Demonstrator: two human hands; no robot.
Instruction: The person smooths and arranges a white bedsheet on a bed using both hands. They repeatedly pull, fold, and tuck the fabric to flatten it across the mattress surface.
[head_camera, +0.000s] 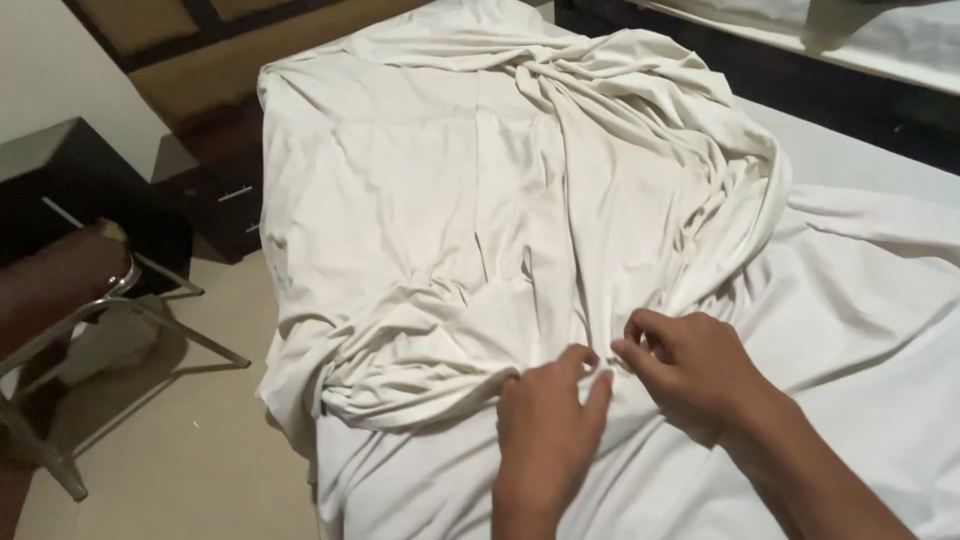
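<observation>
Now we are gathering crumpled cream cotton sheet (480, 230) on white bed (880, 400); left hand (545, 425) pressing flat, fingers spread; right hand (690, 365) pinching fold. Next move likely needing firm two-handed grip.

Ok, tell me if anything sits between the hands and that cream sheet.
Nothing visible does. The left hand lies directly on the cream sheet, and the right hand pinches a fold of it beside the left. No other object lies near them on the bed.
</observation>
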